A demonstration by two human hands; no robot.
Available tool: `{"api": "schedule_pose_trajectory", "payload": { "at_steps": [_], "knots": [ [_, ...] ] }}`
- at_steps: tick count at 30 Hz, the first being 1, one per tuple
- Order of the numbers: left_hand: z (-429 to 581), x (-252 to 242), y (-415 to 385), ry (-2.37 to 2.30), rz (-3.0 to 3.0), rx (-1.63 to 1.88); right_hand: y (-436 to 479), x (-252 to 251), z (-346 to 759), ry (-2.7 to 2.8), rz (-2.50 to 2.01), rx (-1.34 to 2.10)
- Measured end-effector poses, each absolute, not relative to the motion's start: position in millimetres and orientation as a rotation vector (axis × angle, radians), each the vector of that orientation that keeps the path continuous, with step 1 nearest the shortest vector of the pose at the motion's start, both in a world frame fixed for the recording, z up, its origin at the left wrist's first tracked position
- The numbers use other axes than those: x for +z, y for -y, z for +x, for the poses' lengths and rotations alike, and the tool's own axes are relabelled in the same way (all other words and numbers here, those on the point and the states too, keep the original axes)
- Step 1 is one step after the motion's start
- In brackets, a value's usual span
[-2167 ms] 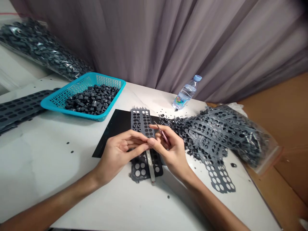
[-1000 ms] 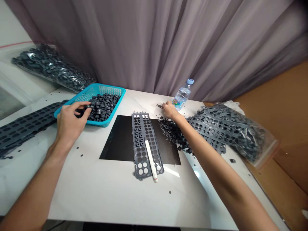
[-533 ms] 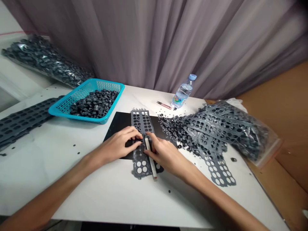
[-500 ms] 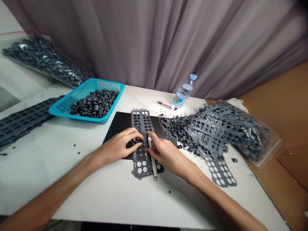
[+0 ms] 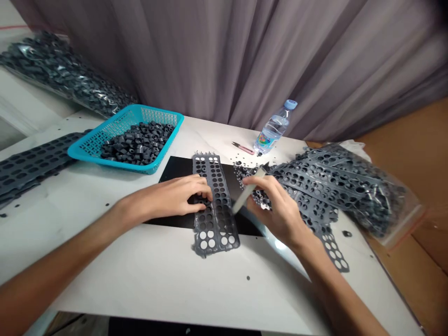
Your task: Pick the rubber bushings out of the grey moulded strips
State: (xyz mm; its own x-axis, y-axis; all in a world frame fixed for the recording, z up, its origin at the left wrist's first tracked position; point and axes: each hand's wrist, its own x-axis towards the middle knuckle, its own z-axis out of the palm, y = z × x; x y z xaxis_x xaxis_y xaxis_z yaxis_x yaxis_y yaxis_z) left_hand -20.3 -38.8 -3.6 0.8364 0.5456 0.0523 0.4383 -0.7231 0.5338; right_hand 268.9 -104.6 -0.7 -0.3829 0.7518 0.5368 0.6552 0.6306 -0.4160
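Note:
A dark grey perforated rubber sheet (image 5: 224, 228) with rows of round holes lies lengthwise over a black mat (image 5: 175, 169). My left hand (image 5: 182, 196) rests on the sheet's left side, fingers curled and thumb bent against it; whatever is under the fingertips is partly hidden. In my right hand (image 5: 280, 210), a pale, narrow bar-shaped tool (image 5: 245, 193) is pinched between thumb and fingers. It slants with its lower end near the sheet's right edge, and its exact kind is unclear. Small dark rubber pieces (image 5: 262, 198) lie scattered just beyond that hand.
A blue basket (image 5: 154, 167) of dark rubber pieces stands at the back left, beside stacked perforated sheets (image 5: 35, 161). Behind it lies a filled plastic bag (image 5: 63, 70). Snips (image 5: 243, 148) and a water bottle (image 5: 275, 128) are at the back. Another bag (image 5: 371, 196) and sheets crowd the right.
My right hand has moved right, off the sheet, and the tool has swung from lying along the sheet to a slant. My left hand stays on the sheet.

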Motion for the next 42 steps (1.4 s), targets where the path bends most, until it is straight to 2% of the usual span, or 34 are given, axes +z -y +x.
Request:
{"api": "schedule_pose_trajectory", "payload": {
  "at_steps": [3, 7, 10, 22, 42],
  "knots": [
    [-27, -7, 39, -0.749, 2.398, 0.299, 102, -18, 261, 2.012, -1.199, 0.139],
    [-29, -20, 52, -0.873, 2.317, 0.407, 104, -28, 242, 1.878, -1.345, 0.52],
    [-27, -23, 60, -0.835, 2.363, 0.42, 107, -26, 231, 1.864, -1.296, 0.793],
    [-23, -23, 63, -0.825, 2.477, 0.503, 105, -37, 222, 1.485, -1.142, 1.419],
    [-25, -28, 58, -0.783, 2.452, 0.573, 105, -45, 215, 1.518, -1.174, 1.381]
  ]
}}
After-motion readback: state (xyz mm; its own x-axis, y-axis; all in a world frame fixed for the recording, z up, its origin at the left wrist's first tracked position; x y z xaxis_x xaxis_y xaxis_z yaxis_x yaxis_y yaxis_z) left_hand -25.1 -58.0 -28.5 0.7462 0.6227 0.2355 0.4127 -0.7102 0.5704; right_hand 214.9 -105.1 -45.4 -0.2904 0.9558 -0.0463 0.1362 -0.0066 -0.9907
